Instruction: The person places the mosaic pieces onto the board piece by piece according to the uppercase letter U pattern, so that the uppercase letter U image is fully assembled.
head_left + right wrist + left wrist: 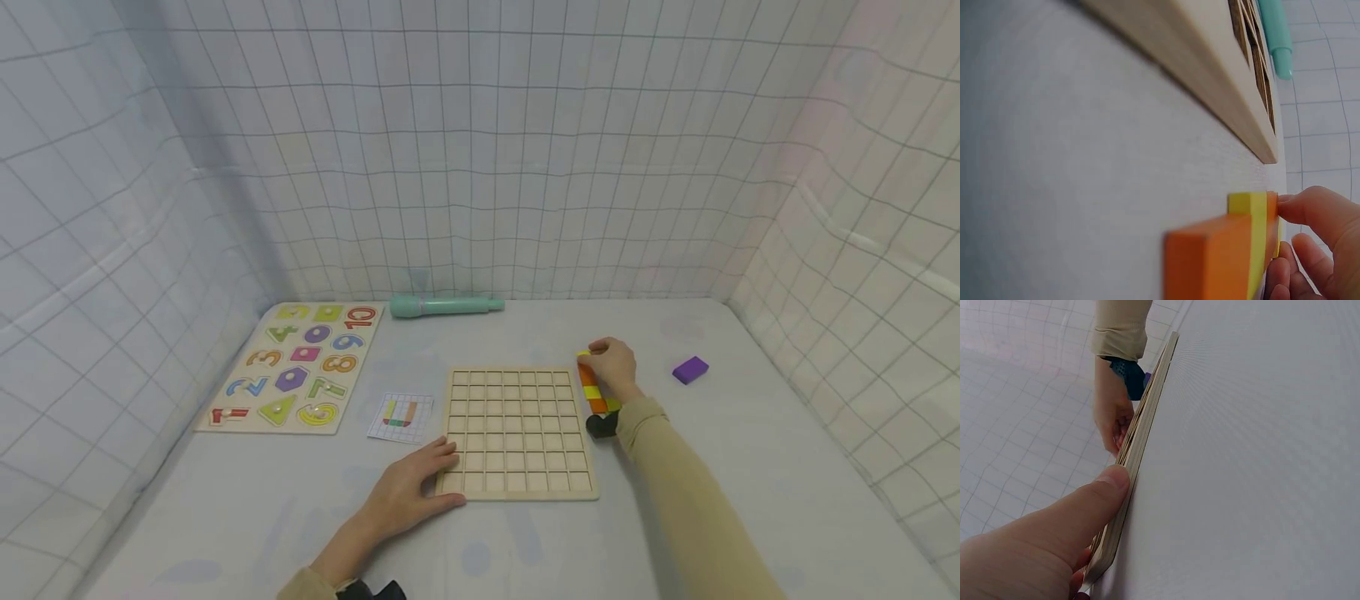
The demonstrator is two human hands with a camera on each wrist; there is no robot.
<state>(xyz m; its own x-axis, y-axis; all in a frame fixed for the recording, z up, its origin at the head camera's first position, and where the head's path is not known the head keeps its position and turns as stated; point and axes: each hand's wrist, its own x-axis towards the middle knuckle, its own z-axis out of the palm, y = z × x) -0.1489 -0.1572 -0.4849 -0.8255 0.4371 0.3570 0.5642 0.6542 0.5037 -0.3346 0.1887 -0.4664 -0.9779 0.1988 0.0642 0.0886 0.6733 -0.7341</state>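
Observation:
My left hand (408,492) rests at the near left corner of a wooden grid board (517,497). Its thumb lies along the near edge and its fingers touch the left side. In the left wrist view, the thumb (1107,487) presses on the board's edge (1141,431). Right of the board, my right hand (615,367) pinches a yellow block (582,354) at the far end of a row of orange and yellow blocks (591,391). The right wrist view has an orange block (1210,256) nearest the camera; the fingers partly hide the far blocks.
A pattern card (401,417) lies left of the board. Farther left is a number-and-shape puzzle board (251,375). A mint-green cylinder (450,307) lies at the back, near the wall. At the right is a purple block (690,370). Gridded cloth walls surround three sides.

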